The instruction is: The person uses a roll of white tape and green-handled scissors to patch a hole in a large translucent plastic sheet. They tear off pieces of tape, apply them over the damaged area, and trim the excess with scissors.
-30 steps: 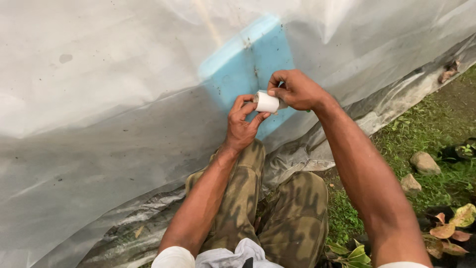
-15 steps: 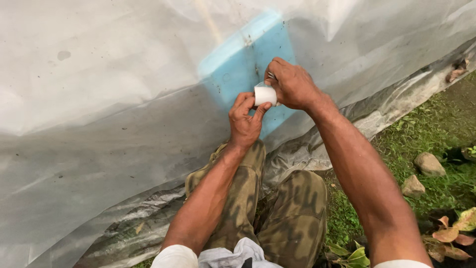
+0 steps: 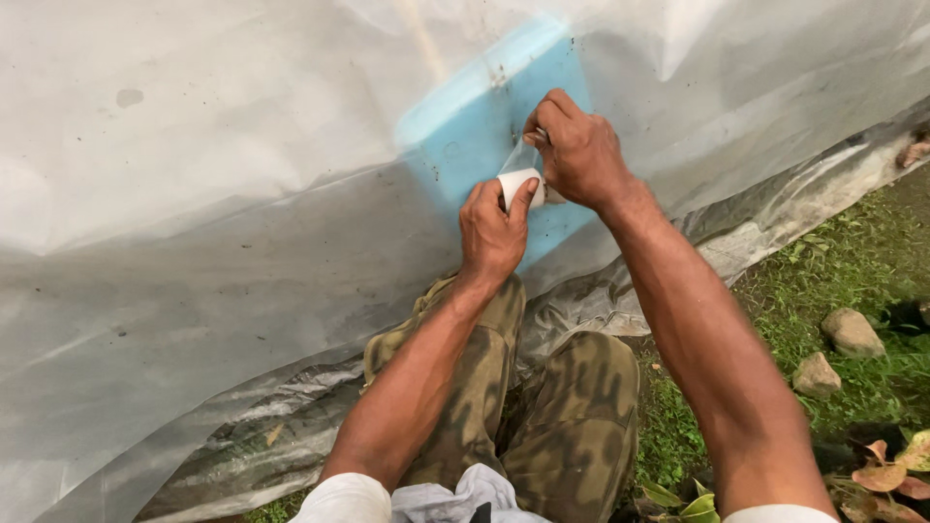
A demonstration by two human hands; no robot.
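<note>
- The left hand [image 3: 492,230] gripped a small white roll of clear tape [image 3: 520,186], thumb and fingers closed round it, holding it close against the sheet so the tape could pay out.
- The right hand [image 3: 579,153] pinched the free tape end just above the roll, against a pale blue patch [image 3: 465,136].
- The patch lay flat on a large, wrinkled translucent plastic sheet [image 3: 213,194].
- Camouflage trousers [image 3: 572,426], grass [image 3: 823,281] and stones [image 3: 852,332] showed below.

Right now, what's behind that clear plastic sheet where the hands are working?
A light blue block shows through the plastic sheet, just behind the left hand, which holds a white tape roll, and the right hand. Elsewhere the cloudy sheet hides what lies behind.
</note>
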